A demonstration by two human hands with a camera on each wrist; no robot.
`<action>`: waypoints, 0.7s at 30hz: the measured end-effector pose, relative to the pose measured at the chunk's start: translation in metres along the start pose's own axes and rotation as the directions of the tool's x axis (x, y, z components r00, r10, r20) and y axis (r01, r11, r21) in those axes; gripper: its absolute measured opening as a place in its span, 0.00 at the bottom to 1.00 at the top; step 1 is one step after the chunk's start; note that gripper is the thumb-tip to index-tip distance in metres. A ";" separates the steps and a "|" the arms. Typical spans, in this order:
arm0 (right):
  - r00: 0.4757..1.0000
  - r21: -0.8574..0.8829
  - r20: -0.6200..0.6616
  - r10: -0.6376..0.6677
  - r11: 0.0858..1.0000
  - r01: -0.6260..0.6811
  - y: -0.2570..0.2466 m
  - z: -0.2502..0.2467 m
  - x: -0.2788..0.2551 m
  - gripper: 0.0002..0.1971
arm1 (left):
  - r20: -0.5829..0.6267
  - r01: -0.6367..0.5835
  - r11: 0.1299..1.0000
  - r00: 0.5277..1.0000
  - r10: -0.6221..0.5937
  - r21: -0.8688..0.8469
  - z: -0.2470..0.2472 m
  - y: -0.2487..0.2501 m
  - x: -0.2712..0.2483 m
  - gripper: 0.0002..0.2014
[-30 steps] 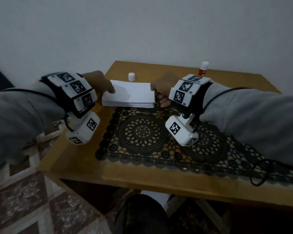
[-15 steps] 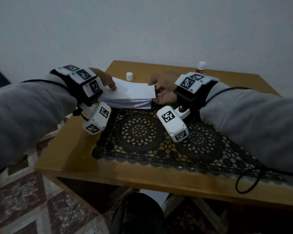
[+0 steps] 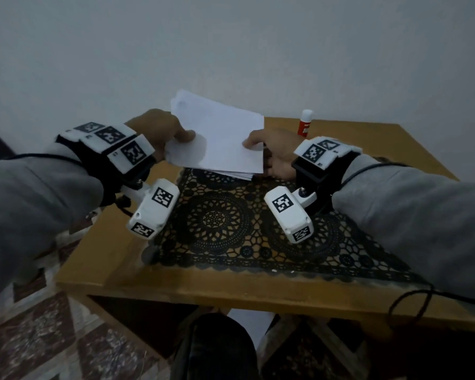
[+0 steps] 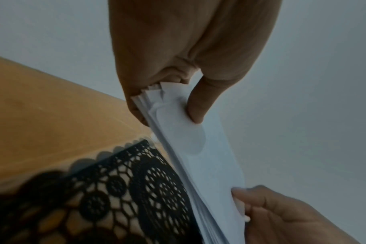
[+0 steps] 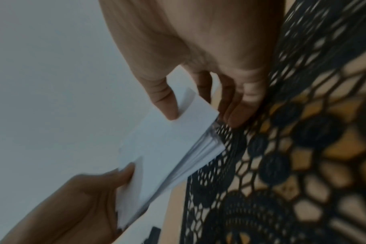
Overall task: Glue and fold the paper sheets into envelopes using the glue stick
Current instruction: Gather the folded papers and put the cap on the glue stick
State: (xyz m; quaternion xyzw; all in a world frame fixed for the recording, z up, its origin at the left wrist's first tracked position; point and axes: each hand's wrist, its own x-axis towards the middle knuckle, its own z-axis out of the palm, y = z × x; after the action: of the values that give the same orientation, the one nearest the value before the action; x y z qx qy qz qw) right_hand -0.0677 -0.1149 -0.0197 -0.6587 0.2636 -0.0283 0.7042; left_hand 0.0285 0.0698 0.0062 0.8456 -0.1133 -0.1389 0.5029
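A stack of white paper sheets (image 3: 220, 138) is tilted up off the table, its far edge raised toward the wall and its near edge low over the lace mat. My left hand (image 3: 159, 131) grips the stack's left side, thumb on top (image 4: 195, 105). My right hand (image 3: 274, 152) holds its right side, thumb on the top sheet (image 5: 165, 99) and fingers beneath. The paper stack (image 4: 198, 156) shows its layered edge in both wrist views (image 5: 169, 148). A glue stick (image 3: 305, 124) with a red label stands uncapped at the table's far right.
The black lace mat (image 3: 222, 223) covers the middle of the wooden table (image 3: 176, 286). A plain wall rises just behind the table. A black cable (image 3: 412, 300) loops over the front right edge. Patterned floor tiles (image 3: 39, 338) lie to the left below.
Both hands have lifted the paper stack from lying flat on the table and tipped its far edge upward. The white cap behind it is now hidden.
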 end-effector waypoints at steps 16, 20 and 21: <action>0.898 -0.444 -0.173 -0.405 0.846 0.296 0.018 -0.111 -0.100 0.14 | 0.188 -0.138 0.990 0.973 0.135 0.005 0.100 0.030 -0.080 0.03; 0.928 -0.408 -0.161 -0.337 0.878 0.249 0.037 -0.114 -0.095 0.18 | 0.226 -0.068 0.990 0.970 0.095 -0.122 0.114 0.020 -0.082 0.22; 0.929 -0.396 -0.152 -0.338 0.882 0.256 0.038 -0.114 -0.093 0.19 | 0.216 -0.071 0.985 0.971 0.105 -0.160 0.116 0.022 -0.083 0.28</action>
State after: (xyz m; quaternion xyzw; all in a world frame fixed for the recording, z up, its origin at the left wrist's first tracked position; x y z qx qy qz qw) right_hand -0.2059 -0.1776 -0.0241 -0.8049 0.2346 -0.1578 0.5217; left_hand -0.0910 -0.0082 -0.0168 0.7781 -0.1956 -0.2190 0.5553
